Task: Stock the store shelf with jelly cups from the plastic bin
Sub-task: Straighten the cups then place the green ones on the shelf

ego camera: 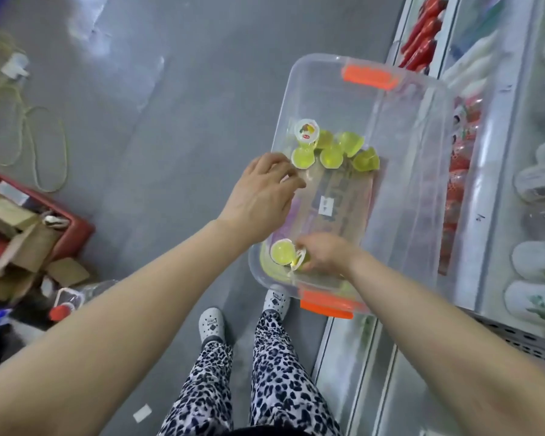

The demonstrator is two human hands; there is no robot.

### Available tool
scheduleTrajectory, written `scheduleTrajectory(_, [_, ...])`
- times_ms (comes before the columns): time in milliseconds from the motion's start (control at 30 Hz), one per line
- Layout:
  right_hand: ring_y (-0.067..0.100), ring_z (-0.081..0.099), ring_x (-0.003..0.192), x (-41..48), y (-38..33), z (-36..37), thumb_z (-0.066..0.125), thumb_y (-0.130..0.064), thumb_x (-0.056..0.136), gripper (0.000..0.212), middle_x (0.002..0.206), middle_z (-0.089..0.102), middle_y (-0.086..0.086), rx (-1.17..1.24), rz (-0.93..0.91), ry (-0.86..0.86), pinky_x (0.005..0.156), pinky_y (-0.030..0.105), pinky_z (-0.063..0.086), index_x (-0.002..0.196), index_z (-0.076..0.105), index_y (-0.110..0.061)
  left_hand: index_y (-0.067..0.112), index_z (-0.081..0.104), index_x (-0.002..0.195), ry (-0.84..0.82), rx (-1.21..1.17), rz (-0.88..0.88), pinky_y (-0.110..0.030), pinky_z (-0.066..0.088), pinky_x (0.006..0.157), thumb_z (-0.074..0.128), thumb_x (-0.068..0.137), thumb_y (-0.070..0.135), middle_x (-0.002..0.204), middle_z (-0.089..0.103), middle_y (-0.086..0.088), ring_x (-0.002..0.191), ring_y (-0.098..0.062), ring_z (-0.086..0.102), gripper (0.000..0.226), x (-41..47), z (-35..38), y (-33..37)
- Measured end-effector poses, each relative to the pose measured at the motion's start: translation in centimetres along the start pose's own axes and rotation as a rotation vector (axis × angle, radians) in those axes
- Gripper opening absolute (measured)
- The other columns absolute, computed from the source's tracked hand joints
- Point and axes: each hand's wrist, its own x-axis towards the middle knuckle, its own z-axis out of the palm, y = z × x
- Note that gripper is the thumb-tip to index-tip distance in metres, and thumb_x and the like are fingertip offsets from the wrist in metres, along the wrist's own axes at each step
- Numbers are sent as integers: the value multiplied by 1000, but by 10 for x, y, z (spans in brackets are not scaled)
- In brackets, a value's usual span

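Observation:
A clear plastic bin [428, 146] with orange handles rests on the edge of the store shelf [497, 158]. Several green jelly cups [331, 155] lie clustered at its middle left, one showing a printed lid [306, 130]. My left hand [261, 193] rests over the bin's left rim, fingers curled, just short of that cluster. Inside the near corner of the bin, my right hand [324, 256] is shut on green jelly cups [282, 253]. How many it holds is unclear.
Red packets [422, 36] and white packaged goods [538, 272] fill the shelf rows on the right. A red crate with cardboard [29, 228] stands on the grey floor at left. A cord [29, 121] lies looped beyond it. My feet are below the bin.

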Motion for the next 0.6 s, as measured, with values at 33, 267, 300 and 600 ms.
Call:
scheduleTrajectory(33, [32, 59, 111, 1, 2, 1, 69, -43, 85, 52, 121, 64, 12, 27, 4, 16, 80, 31, 41, 123, 54, -11, 14, 72, 108, 4, 4, 7, -42, 40, 102, 55, 87, 8, 111, 67, -4, 119, -33, 52, 27, 0, 1, -1])
scheduleTrajectory(267, [31, 53, 117, -32, 27, -45, 73, -41, 76, 62, 123, 58, 9, 160, 183, 367, 83, 34, 45, 127, 50, -15, 13, 70, 111, -103, 283, 117, -55, 13, 118, 49, 87, 4, 113, 65, -6, 123, -33, 49, 33, 6, -6, 4])
scheduleTrajectory(300, [31, 51, 117, -43, 30, -57, 73, -42, 75, 63, 122, 57, 8, 142, 184, 448, 83, 34, 44, 128, 50, -16, 14, 67, 115, -167, 344, 136, -54, 6, 120, 43, 89, 4, 116, 63, -6, 126, -33, 45, 37, 7, -6, 7])
scheduleTrajectory(600, [33, 54, 99, -113, 48, -89, 73, -31, 69, 51, 105, 63, 8, -12, 180, 966, 87, 42, 39, 113, 59, -9, 17, 53, 125, -632, 406, 97, -34, 42, 91, 57, 93, 19, 125, 52, -5, 116, -27, 48, 32, 18, 38, 62])
